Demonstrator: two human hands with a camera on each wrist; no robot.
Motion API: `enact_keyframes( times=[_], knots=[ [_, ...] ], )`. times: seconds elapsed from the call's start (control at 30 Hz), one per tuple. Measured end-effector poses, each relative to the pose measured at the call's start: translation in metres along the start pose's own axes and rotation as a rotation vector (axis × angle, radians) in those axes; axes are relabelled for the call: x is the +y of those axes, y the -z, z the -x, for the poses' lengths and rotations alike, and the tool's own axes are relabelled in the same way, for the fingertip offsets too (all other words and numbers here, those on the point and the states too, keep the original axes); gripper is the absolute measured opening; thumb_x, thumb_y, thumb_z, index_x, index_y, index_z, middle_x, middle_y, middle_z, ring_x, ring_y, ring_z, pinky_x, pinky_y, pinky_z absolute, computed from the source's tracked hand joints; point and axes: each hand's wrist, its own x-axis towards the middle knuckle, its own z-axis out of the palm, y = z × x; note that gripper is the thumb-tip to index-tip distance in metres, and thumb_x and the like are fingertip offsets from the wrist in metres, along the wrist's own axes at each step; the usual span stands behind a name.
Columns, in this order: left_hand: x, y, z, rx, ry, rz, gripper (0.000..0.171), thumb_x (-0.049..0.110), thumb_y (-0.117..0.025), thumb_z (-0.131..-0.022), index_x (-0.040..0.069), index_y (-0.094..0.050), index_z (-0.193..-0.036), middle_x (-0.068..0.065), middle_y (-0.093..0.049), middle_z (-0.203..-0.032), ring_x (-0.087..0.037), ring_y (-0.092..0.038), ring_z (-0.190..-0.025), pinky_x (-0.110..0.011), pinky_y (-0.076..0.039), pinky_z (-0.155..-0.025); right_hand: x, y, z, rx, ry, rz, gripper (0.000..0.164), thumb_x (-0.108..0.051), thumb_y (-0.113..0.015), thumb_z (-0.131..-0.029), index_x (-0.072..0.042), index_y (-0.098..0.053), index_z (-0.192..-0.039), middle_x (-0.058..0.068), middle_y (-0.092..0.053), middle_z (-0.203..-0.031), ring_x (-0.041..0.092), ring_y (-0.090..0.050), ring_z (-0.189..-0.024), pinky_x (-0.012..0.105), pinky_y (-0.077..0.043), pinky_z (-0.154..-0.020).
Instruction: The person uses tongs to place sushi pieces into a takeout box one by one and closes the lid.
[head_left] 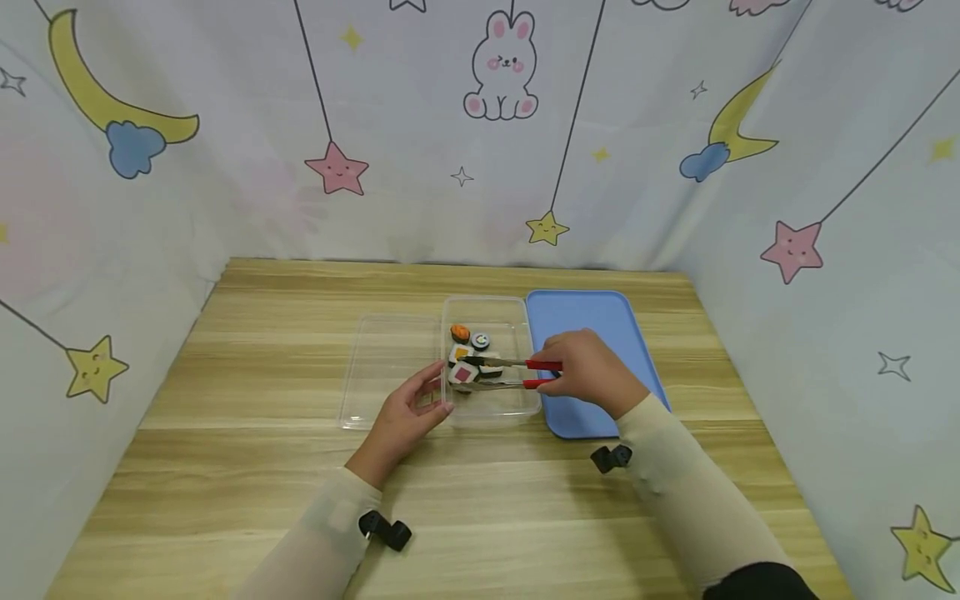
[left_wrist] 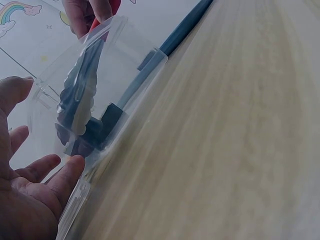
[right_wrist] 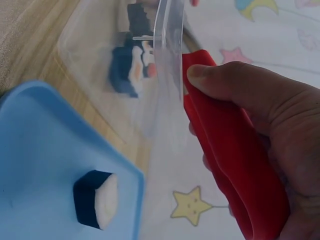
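My right hand (head_left: 596, 371) grips red-handled tongs (head_left: 542, 383) over a clear plastic container (head_left: 517, 333). The tongs' metal arms reach inside, one on each side of a toy sushi piece with a dark-pink centre (head_left: 463, 373). Whether they squeeze it cannot be told. Close by in the container lie an orange-topped piece (head_left: 460, 333), a small round roll (head_left: 480, 340) and other sushi. My left hand (head_left: 401, 421) rests its loosely spread fingers against the container's left side, near the front corner. The left wrist view shows its fingertips (left_wrist: 75, 165) at the clear wall.
Against the container's right side stands a blue tray (head_left: 585, 317). A black-and-white sushi piece (right_wrist: 97, 200) lies on it in the right wrist view. A clear lid or shallow tray (head_left: 390, 350) lies left of the container. Printed curtains surround the wooden table (head_left: 285, 333).
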Motion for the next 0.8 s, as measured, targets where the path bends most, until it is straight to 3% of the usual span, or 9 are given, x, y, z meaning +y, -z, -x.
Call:
enact_keyframes(
  times=[0.27,0.4,0.57,0.7,0.8],
  knots=[
    [-0.001,0.001,-0.001,0.002,-0.001,-0.001,0.070,0.005,-0.078,-0.094,0.006,-0.046,-0.156,-0.011,-0.042,-0.162,-0.037,-0.045,-0.144,-0.037,-0.052,-0.107,-0.001,0.003,-0.003,-0.013,-0.007,0.056,0.026,-0.028,-0.090,-0.077,-0.019,-0.084,-0.100,-0.014,-0.064,-0.077,0.005,-0.054,-0.065,0.034,-0.048,-0.064],
    [-0.001,0.001,-0.001,0.002,-0.005,-0.009,0.069,0.007,-0.078,-0.094,0.007,-0.047,-0.155,-0.010,-0.042,-0.162,-0.036,-0.046,-0.144,-0.037,-0.052,-0.108,0.003,0.005,0.004,0.026,-0.026,0.041,0.029,-0.029,-0.091,-0.077,-0.018,-0.083,-0.103,-0.013,-0.065,-0.080,0.006,-0.056,-0.067,0.034,-0.049,-0.066],
    [-0.002,0.001,-0.001,0.004,-0.005,-0.012,0.069,0.007,-0.078,-0.094,0.007,-0.047,-0.155,-0.011,-0.043,-0.161,-0.036,-0.046,-0.143,-0.037,-0.052,-0.107,0.017,0.010,0.026,0.160,-0.073,-0.055,0.041,-0.027,-0.094,-0.076,-0.014,-0.081,-0.113,-0.008,-0.067,-0.086,0.016,-0.060,-0.075,0.034,-0.051,-0.067],
    [-0.001,0.000,-0.001,0.004,0.001,-0.019,0.069,0.008,-0.078,-0.094,0.007,-0.047,-0.155,-0.012,-0.044,-0.161,-0.035,-0.047,-0.143,-0.037,-0.052,-0.107,0.035,0.012,0.052,0.251,-0.171,-0.130,0.047,-0.023,-0.094,-0.077,-0.011,-0.079,-0.120,-0.002,-0.069,-0.094,0.022,-0.062,-0.083,0.036,-0.056,-0.069],
    [-0.001,0.000,-0.001,0.008,0.006,-0.027,0.069,0.009,-0.079,-0.093,0.008,-0.048,-0.155,-0.010,-0.044,-0.161,-0.035,-0.047,-0.143,-0.038,-0.052,-0.108,0.050,0.012,0.072,0.273,-0.254,-0.145,0.048,-0.022,-0.092,-0.079,-0.011,-0.077,-0.123,0.002,-0.071,-0.099,0.024,-0.063,-0.086,0.040,-0.059,-0.071]
  ],
)
